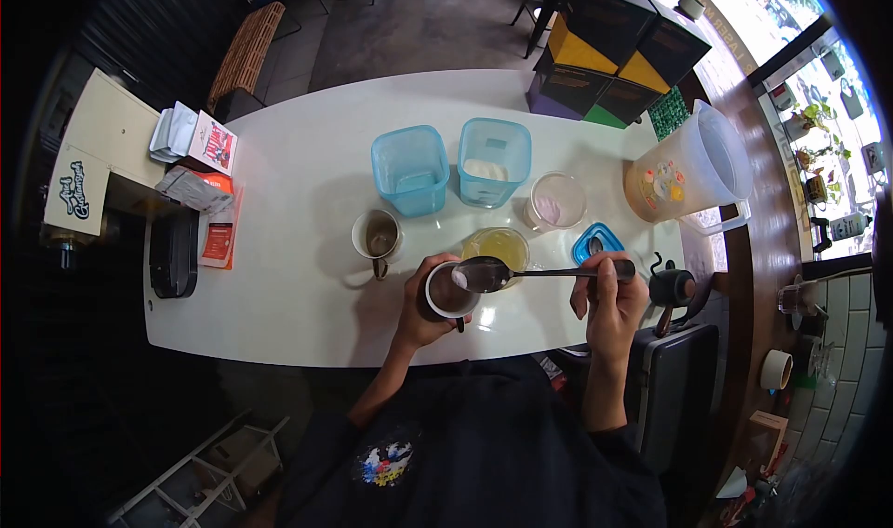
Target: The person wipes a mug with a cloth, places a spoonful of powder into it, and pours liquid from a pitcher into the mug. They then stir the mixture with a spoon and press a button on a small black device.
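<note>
My left hand is wrapped round a cup near the table's front edge. My right hand grips the dark handle of a large spoon. The spoon's bowl, with a little pale matter at its tip, is over the cup's rim. Behind the spoon stands a tub of yellowish liquid. Another cup is to the left. Farther back are a blue container and a second blue container with white powder. A clear tub holds pinkish powder.
A blue lid with a small spoon lies near my right hand. On the right stand a large pitcher and a dark kettle. Black boxes are stacked at the back right. Packets lie on the left of the white table.
</note>
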Available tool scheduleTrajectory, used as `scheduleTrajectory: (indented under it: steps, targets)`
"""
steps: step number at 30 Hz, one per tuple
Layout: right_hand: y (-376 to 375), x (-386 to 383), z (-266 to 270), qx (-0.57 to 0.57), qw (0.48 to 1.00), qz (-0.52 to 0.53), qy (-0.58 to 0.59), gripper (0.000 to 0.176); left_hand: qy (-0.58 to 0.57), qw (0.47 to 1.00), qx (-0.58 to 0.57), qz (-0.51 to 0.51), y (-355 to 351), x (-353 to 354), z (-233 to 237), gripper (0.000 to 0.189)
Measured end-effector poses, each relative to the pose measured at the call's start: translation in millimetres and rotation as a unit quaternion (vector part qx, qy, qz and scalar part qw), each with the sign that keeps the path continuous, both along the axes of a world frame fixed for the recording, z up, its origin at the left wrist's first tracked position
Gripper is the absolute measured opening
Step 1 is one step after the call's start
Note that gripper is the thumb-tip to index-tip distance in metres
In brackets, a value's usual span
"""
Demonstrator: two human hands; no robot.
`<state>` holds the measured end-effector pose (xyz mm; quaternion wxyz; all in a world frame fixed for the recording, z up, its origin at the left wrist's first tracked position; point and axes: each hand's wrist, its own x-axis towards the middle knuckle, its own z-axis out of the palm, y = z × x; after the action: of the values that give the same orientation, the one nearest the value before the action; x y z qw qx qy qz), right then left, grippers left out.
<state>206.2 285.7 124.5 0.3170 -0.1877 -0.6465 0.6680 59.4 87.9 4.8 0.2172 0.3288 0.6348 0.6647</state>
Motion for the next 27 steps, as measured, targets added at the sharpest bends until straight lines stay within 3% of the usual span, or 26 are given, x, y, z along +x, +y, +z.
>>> scheduleTrajectory:
  steps: [17, 23, 27]
  targets:
    - [-1, -1, -4, 0.018, 0.999, 0.009, -0.026, 0.024, 0.007, 1.000, 0.022, -0.008, 4, 0, -2, 0.072]
    - [32, 8, -9, -0.092, 0.986, -0.121, 0.072, 0.026, 0.011, 1.000, -0.010, 0.018, 1, 0, -9, 0.077]
    - [64, 13, -23, -0.079, 0.972, -0.190, 0.117, 0.027, 0.026, 0.999, 0.004, 0.021, 1, -3, -12, 0.076]
